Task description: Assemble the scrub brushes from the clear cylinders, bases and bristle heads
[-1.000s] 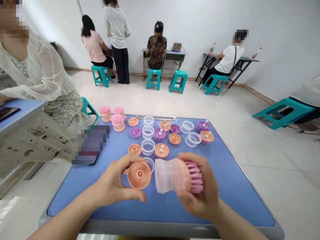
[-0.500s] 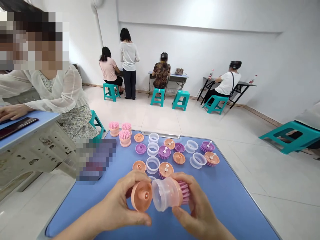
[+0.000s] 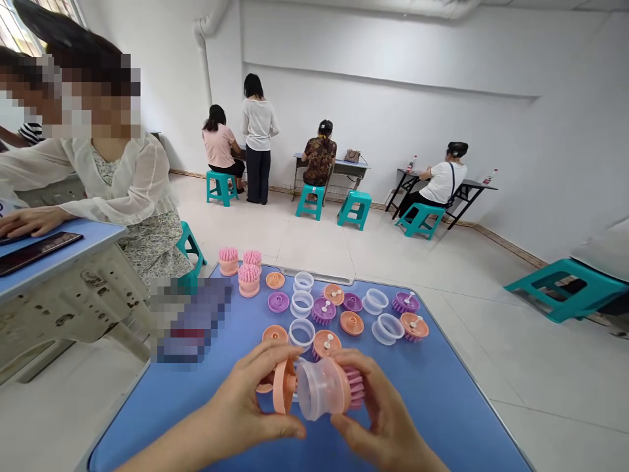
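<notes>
My left hand (image 3: pixel 260 400) grips an orange cap (image 3: pixel 282 387) by its edge, its central stem pointing right toward the clear cup. In my right hand (image 3: pixel 376 406) is a brush piece, an orange base with pink bristles (image 3: pixel 354 388), fitted to a clear cup (image 3: pixel 317 390) whose open end faces left. The cap's stem is at the cup's mouth; whether they touch I cannot tell. Just beyond my hands lie clear rings (image 3: pixel 301 334), an orange cap (image 3: pixel 274 334) and an orange brush head with a white pin (image 3: pixel 327 342).
On the blue table (image 3: pixel 432 406) are several more caps, rings and brush heads. Pink brushes (image 3: pixel 249 280) stand at the back left. A person (image 3: pixel 142 177) sits at a neighbouring desk (image 3: pixel 63 262) on the left. Other people and green stools are farther off.
My left hand has turned the orange cap from facing me to edge-on, its stem now toward the cup. The view has tilted up slightly.
</notes>
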The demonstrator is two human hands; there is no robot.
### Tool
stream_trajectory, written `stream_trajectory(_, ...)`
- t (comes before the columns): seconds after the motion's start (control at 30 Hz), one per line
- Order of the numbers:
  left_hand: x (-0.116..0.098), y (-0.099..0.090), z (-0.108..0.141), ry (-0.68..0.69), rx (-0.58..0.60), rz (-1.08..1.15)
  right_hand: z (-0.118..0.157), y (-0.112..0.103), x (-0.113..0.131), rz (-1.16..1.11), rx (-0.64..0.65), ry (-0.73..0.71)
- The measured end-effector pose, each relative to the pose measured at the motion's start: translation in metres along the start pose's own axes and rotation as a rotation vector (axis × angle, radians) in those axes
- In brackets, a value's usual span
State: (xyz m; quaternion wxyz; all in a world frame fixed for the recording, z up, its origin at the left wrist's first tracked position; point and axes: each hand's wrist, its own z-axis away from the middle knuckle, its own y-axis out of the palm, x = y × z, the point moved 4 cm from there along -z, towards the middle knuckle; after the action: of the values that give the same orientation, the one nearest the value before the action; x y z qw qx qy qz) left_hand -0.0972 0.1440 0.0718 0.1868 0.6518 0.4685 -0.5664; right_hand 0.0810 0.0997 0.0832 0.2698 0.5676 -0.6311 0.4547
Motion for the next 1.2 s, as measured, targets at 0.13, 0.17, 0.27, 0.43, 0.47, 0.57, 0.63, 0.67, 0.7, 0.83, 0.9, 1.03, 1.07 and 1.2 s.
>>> stream_trajectory(0.13,0.001,0.001,0.002,0.055,-0.024,-0.066,0.000,0.001,0.004,0.055,0.019,-0.063)
stream_trajectory(0.17,0.001,0.001,0.003,0.063,-0.025,-0.076,0.000,0.001,0.005,0.068,0.012,-0.088)
stream_trajectory(0.27,0.001,0.003,0.005,0.059,-0.027,-0.099,0.001,0.001,0.008,0.109,-0.008,-0.147)
stream_trajectory(0.43,-0.002,0.005,0.005,0.056,-0.019,-0.114,0.001,0.002,0.010,0.177,-0.004,-0.192)
stream_trajectory(0.47,-0.002,0.005,0.005,0.059,-0.019,-0.120,0.001,0.002,0.011,0.185,-0.002,-0.203)
stream_trajectory(0.57,-0.002,0.004,0.005,0.075,-0.012,-0.149,0.000,0.003,0.014,0.207,-0.010,-0.226)
stream_trajectory(0.63,-0.002,0.005,0.004,0.094,-0.003,-0.165,-0.001,0.003,0.015,0.223,-0.014,-0.239)
stream_trajectory(0.67,-0.002,0.005,0.004,0.103,-0.004,-0.171,-0.001,0.004,0.015,0.232,-0.014,-0.244)
stream_trajectory(0.7,-0.002,0.005,0.004,0.109,-0.009,-0.175,-0.001,0.004,0.014,0.243,-0.012,-0.245)
stream_trajectory(0.83,-0.001,0.006,0.003,0.140,-0.028,-0.184,-0.002,0.005,0.013,0.271,-0.020,-0.266)
stream_trajectory(0.9,0.001,0.006,0.003,0.161,-0.024,-0.198,-0.001,0.006,0.013,0.286,-0.023,-0.266)
stream_trajectory(1.03,0.005,0.006,0.004,0.212,-0.029,-0.278,0.000,0.007,0.013,0.316,-0.020,-0.251)
stream_trajectory(1.07,0.006,0.007,0.004,0.225,-0.029,-0.299,0.000,0.007,0.014,0.319,-0.020,-0.251)
stream_trajectory(1.2,0.006,0.008,0.004,0.222,-0.007,-0.321,0.000,0.008,0.014,0.351,-0.034,-0.268)
